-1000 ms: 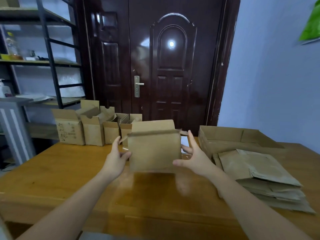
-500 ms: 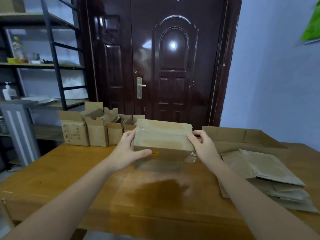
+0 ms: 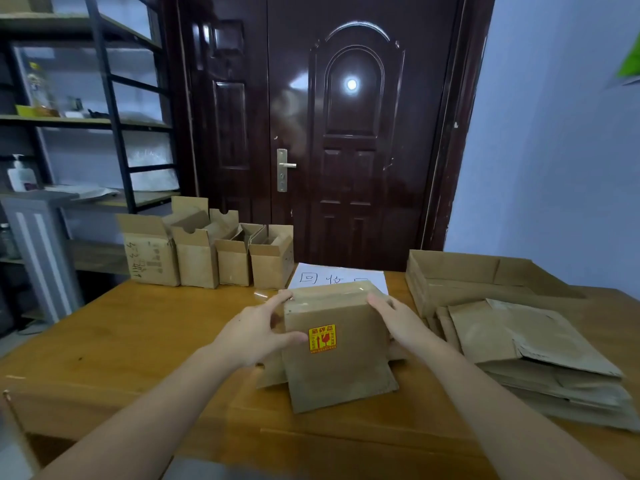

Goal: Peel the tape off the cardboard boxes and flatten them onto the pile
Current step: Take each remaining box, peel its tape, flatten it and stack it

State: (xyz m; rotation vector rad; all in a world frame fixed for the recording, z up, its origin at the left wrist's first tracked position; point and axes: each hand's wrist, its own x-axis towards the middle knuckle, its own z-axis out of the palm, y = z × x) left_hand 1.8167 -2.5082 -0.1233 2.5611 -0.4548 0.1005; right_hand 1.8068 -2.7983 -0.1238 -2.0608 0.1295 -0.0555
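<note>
A brown cardboard box point(image 3: 339, 368) with a yellow-and-red sticker stands on the wooden table point(image 3: 138, 334) in front of me, its open flaps spread toward me and its taped face tipped away. My left hand point(image 3: 258, 336) grips its left side, thumb across the near face. My right hand point(image 3: 401, 323) holds its right side, fingers reaching to the shiny tape along the top edge. A pile of flattened boxes point(image 3: 540, 362) lies to the right.
Several open boxes point(image 3: 207, 256) stand in a row at the table's far left. A white sheet with writing point(image 3: 339, 277) lies behind the held box. A large shallow carton point(image 3: 485, 271) sits at the far right. A dark door and shelves stand beyond.
The box has been turned over and lowered onto the table: its open top now faces me and the sticker side shows. Both hands came down with it.
</note>
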